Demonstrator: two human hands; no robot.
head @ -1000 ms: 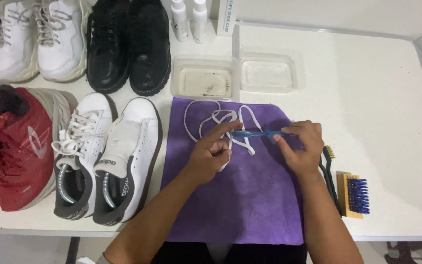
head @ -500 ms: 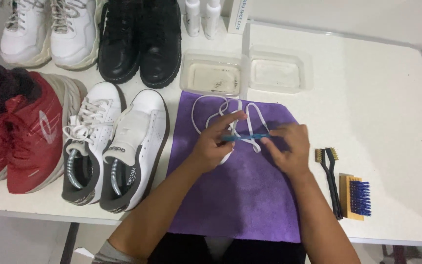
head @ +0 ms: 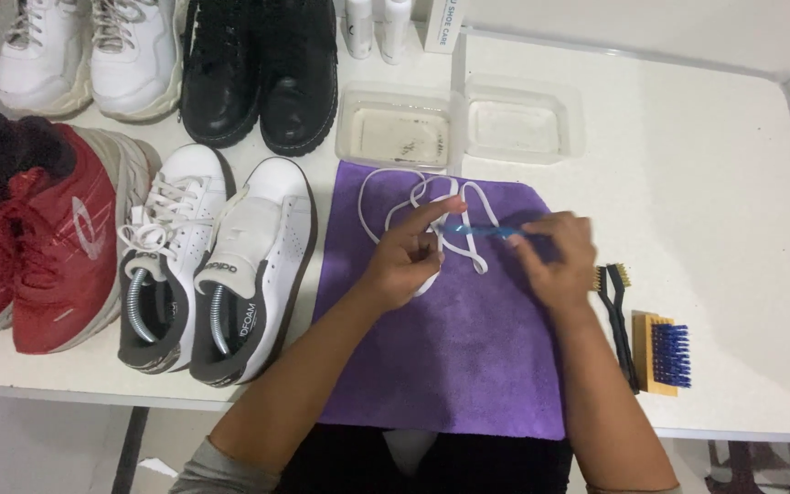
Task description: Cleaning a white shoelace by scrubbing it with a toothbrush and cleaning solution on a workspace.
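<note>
A purple cloth (head: 468, 357) lies on the white table (head: 706, 201) in front of me, with a white shoelace (head: 393, 187) looped over its far end. My left hand (head: 406, 259) pinches a stretch of the lace against the cloth. My right hand (head: 555, 256) grips the handle of a small blue brush (head: 479, 230), whose head lies across the lace between my two hands.
Two clear plastic tubs (head: 397, 135) (head: 523, 128) stand behind the cloth. White sneakers (head: 217, 261), red sneakers (head: 34, 229), black boots (head: 262, 69) and white shoes (head: 93, 50) fill the left. A black wire brush (head: 616, 316) and a wooden brush with blue bristles (head: 665, 352) lie right of the cloth. Bottles (head: 377, 23) stand at the back.
The camera has shifted, so everything sits a little lower and further right in view. Both hands stay on the lace and blue brush, making small movements over the cloth.
</note>
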